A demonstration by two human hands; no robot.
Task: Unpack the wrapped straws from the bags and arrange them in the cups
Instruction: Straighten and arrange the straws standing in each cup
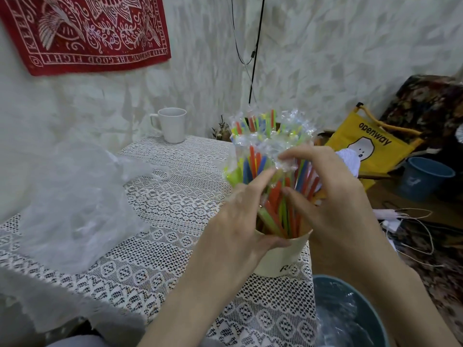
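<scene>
The cream paper cup [281, 256] is standing upright at the near right edge of the lace-covered table [160, 221], and it is serving as the reference for all that follows. A dense bundle of wrapped straws [265, 156], in orange, green, blue and yellow, is standing in this cup and fanning out above its rim, the clear wrapper ends crinkling at the top. The left hand [240, 216] is resting against the cup's left rim, the thumb lying along the rim and the fingers [263, 176] reaching up into the straws; whether they are gripping any straw cannot be told. The right hand [333, 196] is pressing in from the cup's right side, its fingers curling over and pinching the clear wrapper ends, the thumb lying against the straws lower down. Directly below the cup, past the table edge, a teal bin [375, 319] holding clear plastic is sitting close to the right forearm. To the cup's left, a crumpled clear plastic bag [75, 201] is lying on the table, leaving an open band of lace between it and the cup. Beyond the cup, at the far edge, a white mug [172, 125] is standing well apart. To the cup's right, off the table, a yellow bag [370, 151] and a blue bucket [423, 179] are standing on the floor.
</scene>
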